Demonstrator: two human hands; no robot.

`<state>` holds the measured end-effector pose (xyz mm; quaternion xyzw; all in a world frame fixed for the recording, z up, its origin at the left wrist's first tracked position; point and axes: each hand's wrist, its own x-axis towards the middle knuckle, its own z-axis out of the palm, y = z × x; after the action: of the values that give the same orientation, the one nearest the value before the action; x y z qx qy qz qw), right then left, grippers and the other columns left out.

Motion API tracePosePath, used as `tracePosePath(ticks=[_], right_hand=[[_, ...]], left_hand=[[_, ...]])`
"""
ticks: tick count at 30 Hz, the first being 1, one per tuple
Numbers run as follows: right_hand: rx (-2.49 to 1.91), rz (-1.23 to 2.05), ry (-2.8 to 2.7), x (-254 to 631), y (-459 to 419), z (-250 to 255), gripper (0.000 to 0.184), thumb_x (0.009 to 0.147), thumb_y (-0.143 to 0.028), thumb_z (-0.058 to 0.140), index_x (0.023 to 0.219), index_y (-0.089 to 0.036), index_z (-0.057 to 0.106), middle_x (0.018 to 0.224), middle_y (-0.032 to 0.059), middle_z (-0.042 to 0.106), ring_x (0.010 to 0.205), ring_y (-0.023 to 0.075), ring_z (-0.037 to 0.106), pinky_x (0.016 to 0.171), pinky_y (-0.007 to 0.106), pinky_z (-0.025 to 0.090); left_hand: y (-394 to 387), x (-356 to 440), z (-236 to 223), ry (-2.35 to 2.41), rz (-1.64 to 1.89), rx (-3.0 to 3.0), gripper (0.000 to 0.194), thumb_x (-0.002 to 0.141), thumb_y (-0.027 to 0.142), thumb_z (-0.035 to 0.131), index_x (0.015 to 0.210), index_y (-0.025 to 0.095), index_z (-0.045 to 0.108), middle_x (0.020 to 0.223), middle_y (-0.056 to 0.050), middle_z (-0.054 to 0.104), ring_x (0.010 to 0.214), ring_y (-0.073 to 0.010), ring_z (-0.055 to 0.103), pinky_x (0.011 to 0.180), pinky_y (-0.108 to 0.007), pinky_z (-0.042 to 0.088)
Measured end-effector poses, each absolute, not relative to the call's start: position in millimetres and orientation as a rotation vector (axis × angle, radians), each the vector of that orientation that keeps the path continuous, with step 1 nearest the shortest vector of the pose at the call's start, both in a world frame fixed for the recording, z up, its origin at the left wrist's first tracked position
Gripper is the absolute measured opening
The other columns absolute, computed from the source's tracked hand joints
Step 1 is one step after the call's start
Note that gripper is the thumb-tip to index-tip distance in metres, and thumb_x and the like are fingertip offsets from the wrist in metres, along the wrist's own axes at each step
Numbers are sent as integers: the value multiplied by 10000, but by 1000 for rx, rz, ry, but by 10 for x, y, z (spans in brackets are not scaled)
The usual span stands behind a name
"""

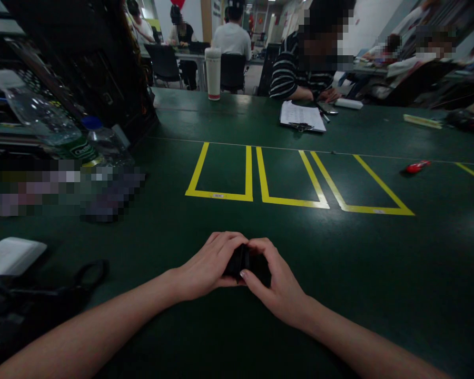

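A small black object [239, 261], boxy in outline, sits between my two hands just above or on the dark green tabletop [221, 337]. Its exact kind does not show. My left hand [215, 260] wraps round its left side, with the fingers over the top. From the right, my right hand [274, 279] closes on it, the thumb pressed at the near edge and the curled fingers at the far side. Much of the object is hidden by my fingers.
Yellow tape outlines [256, 173] lie beyond my hands. To the left are plastic bottles [69, 139], a white box [13, 258] and a black strap [90, 273]. A clipboard [302, 116], a tall cup [213, 73] and a red item [416, 167] stand farther off. A person in stripes [288, 63] sits opposite.
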<state>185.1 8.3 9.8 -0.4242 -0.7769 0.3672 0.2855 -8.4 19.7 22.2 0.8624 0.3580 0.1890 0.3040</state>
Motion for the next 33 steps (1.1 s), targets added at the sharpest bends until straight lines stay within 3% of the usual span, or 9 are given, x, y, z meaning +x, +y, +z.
tracePosePath(ticks=[8,14,25,30,33], right_hand=[[-1003,897,-2134,1874,50,77,362,768,-147,548,1099,-214,419,1120,92,466,1038,233,474,871,422,427],[-939,851,-2080,1861,66,52,203,795,-134,524,965,-233,474,1049,62,483,999,205,498,819,375,458],[-1048,893,-2140,1875,25,76,388,773,-158,550,1125,-217,399,1128,92,492,1045,232,489,879,426,428],[-946,858,-2107,1877,41,51,237,792,-150,544,1000,-238,470,1077,68,508,1020,216,507,831,394,454],[-982,879,-2067,1856,59,53,252,789,-138,539,1010,-235,467,1045,67,514,995,213,512,817,389,463]], left_hand=[[200,-72,190,922,515,2343,627,752,219,652,1243,197,264,1235,-119,418,1118,-261,413,923,-439,367],[191,-73,197,936,506,2328,589,771,267,635,1237,205,280,1229,-108,419,1114,-249,415,925,-422,369],[199,-78,122,934,563,2333,661,736,228,663,1257,221,258,1243,-105,420,1125,-263,418,922,-437,363],[198,-69,109,935,563,2343,619,742,239,660,1239,206,294,1229,-103,433,1119,-252,423,930,-426,357],[196,-61,86,948,583,2334,612,739,257,662,1232,219,302,1226,-104,435,1113,-265,430,917,-443,359]])
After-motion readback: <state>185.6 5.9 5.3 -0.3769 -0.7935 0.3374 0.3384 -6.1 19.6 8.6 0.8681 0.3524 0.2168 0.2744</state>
